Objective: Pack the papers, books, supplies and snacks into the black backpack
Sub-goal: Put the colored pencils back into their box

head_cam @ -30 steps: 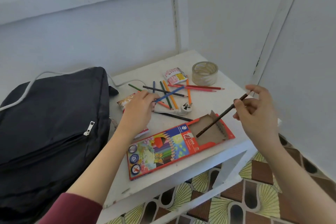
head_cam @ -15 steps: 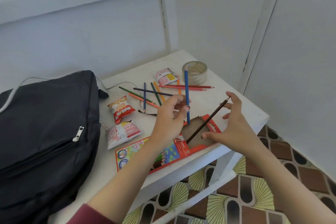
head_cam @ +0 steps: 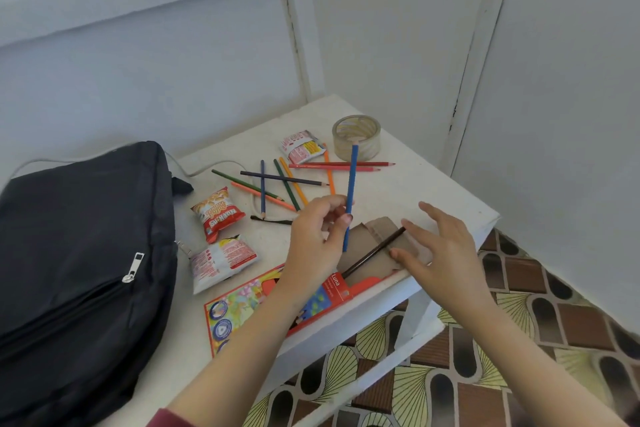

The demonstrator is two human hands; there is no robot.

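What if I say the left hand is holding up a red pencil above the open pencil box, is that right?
Not quite. The head view shows the left hand holding up a blue pencil, not a red one, above the open pencil box.

White table (head_cam: 415, 198) bears backpack (head_cam: 79, 253), pencils (head_cam: 284, 180), snacks (head_cam: 218, 213), tape (head_cam: 356, 137), pencil box (head_cam: 242, 305).

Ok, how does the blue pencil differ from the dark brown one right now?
The blue pencil stands nearly upright in the air, pinched by the left hand; the brown pencil lies slanted, its lower end inside the pencil box. Blue is gripped; brown has only the open right hand beside it. Both are slim coloured pencils.
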